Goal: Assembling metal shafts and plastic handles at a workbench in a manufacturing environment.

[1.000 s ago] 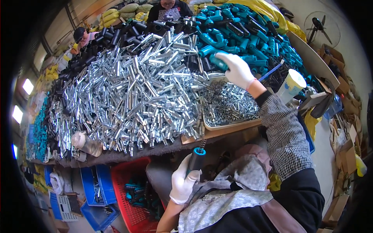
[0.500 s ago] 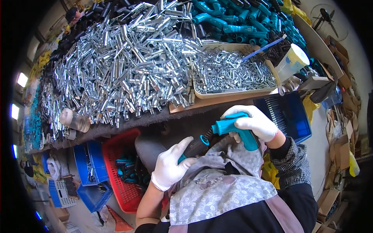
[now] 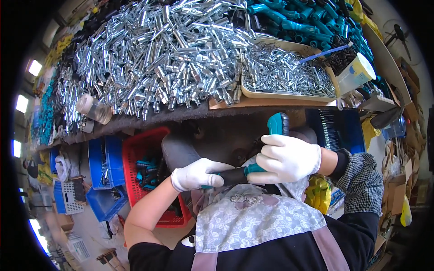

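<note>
Teal pistol-shaped handle (image 3: 274, 123) sits above the lap, below the surface edge, grip end pointing away from the body. Right hand (image 3: 289, 159) wraps it; left hand (image 3: 197, 174) is closed around the black tube (image 3: 233, 177). Change: half a second ago a spring bridged a visible gap between the two; now no spring shows and the tube end meets the handle, roughly in line. Reads as pressed together; can't tell if fully seated, fingers cover part of it. Small-parts tray (image 3: 289, 95) untouched.
</note>
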Tool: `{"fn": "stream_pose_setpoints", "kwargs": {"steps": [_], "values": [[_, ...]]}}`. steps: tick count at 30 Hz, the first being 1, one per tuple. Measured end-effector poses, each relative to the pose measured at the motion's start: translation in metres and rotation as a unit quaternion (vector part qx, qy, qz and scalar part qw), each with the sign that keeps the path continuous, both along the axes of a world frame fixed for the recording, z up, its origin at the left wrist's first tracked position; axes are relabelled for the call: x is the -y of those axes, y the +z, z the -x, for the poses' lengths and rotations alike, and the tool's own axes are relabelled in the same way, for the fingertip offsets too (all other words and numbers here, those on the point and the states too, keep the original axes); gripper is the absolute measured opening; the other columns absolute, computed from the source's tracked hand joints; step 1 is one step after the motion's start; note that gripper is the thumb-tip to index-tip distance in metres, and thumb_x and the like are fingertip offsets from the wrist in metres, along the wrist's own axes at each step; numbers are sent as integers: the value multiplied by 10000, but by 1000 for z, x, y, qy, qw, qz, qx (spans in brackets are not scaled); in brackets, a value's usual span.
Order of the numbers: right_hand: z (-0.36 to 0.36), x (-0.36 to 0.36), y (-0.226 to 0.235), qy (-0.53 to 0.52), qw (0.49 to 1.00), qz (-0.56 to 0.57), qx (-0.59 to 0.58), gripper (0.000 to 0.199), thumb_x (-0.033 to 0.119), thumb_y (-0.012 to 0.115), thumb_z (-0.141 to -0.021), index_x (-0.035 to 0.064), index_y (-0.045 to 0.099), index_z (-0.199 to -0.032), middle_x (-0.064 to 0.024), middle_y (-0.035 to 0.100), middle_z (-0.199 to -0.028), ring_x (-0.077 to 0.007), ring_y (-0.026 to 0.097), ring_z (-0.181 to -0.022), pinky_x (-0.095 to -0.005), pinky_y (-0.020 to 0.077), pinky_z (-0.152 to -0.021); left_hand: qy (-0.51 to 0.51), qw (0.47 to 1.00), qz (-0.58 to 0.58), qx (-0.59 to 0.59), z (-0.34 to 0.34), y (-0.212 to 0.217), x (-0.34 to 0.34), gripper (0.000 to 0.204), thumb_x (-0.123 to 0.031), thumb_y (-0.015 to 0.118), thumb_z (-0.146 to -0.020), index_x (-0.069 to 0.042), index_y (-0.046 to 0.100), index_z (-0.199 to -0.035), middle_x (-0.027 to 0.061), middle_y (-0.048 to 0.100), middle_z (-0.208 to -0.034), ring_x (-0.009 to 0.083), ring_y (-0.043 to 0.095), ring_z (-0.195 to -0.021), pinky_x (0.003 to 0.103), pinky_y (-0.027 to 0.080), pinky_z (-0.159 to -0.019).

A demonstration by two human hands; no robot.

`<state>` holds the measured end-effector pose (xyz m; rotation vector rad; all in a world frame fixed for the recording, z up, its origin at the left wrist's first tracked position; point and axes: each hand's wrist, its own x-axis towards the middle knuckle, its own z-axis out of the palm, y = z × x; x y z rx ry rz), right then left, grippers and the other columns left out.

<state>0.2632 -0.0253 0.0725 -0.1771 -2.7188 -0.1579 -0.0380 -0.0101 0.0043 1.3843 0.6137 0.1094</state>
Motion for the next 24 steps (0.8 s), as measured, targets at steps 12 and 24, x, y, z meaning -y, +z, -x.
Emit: {"fn": "stream_pose_setpoints", "kwargs": {"steps": [12, 24], "values": [[-5, 8, -17, -216, 389, 866, -229, 651, 438, 551, -1009, -16, 434, -1461, -216, 607, -1307, -278, 645, -1119, -435, 513, -989, 45, 739, -661, -117, -13, 35, 10, 614, -299, 756, -764, -125, 580, -1326, 95, 557, -774, 287, 626, -685, 390, 518, -619], [21, 19, -31, -180, 756, 413, -476, 352, 224, 512, -1003, -40, 647, -1193, -208, 623, -1317, -338, 576, -1269, -457, 387, -1125, 249, 888, -346, -170, -1, 1, 8, 286, -201, 775, -781, -32, 661, -981, 188, 696, -839, 378, 698, -819, 430, 556, -686]]}}
